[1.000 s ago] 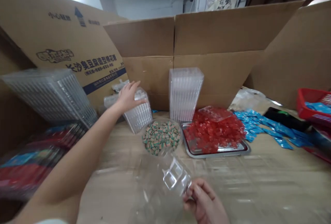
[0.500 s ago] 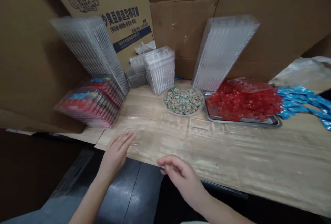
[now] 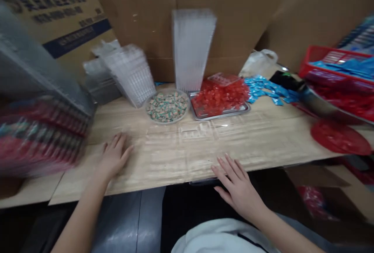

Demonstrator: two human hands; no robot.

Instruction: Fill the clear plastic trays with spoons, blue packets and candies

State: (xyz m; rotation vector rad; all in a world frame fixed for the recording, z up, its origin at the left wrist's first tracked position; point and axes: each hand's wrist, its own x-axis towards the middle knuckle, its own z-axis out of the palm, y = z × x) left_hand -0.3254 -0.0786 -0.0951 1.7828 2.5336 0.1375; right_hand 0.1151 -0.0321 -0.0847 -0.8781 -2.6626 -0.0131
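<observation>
Left hand (image 3: 114,156) and right hand (image 3: 239,187) lie open on the wooden tabletop (image 3: 271,144) — clear plastic tray (image 3: 195,133) just ahead.

i count one left hand (image 3: 113,155), one right hand (image 3: 238,187), three stacks of clear trays (image 3: 191,46) upper left and centre, one round dish (image 3: 168,122) of sweets, one steel tray (image 3: 222,116), one red basket (image 3: 330,50) upper right.
</observation>
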